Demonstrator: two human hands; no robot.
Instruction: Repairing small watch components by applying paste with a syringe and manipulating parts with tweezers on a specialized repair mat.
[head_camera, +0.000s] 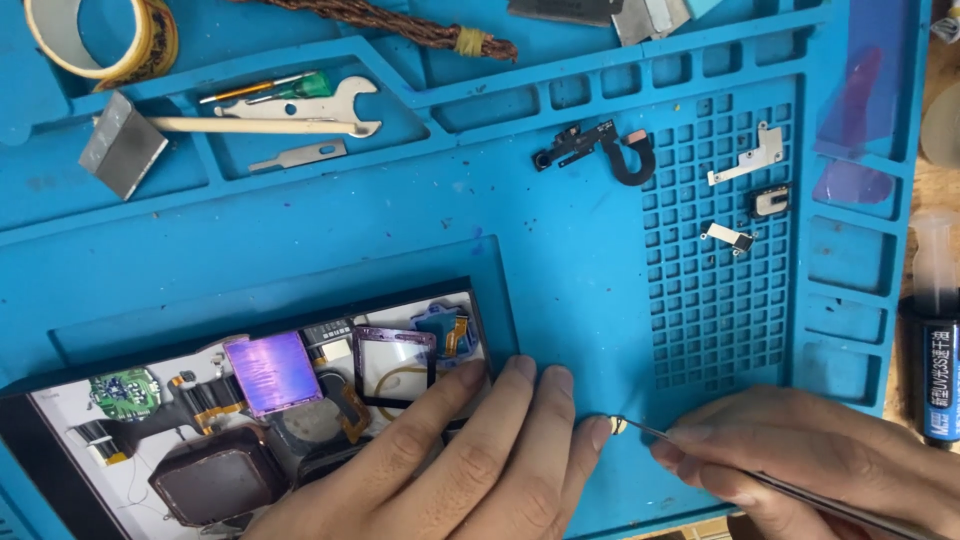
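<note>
pinched between thumb and fingers, the right hand held thin metal tweezers in a narrow grip, their tip reaching left to a tiny pale part on the near edge of the blue work mat. that small part lay just left of the tweezer tip and touched the fingertip of the left hand, which rested flat on the mat with fingers spread and held nothing. part of the left hand lay over the right end of a dark-rimmed tray at the near left, which carried watch screens, a violet square panel and flex cables. far from the hands, a black flex cable assembly lay on the mat, with small metal brackets on the gridded section to its right. a flat wrench and a roll of tape sat at the far left.
</note>
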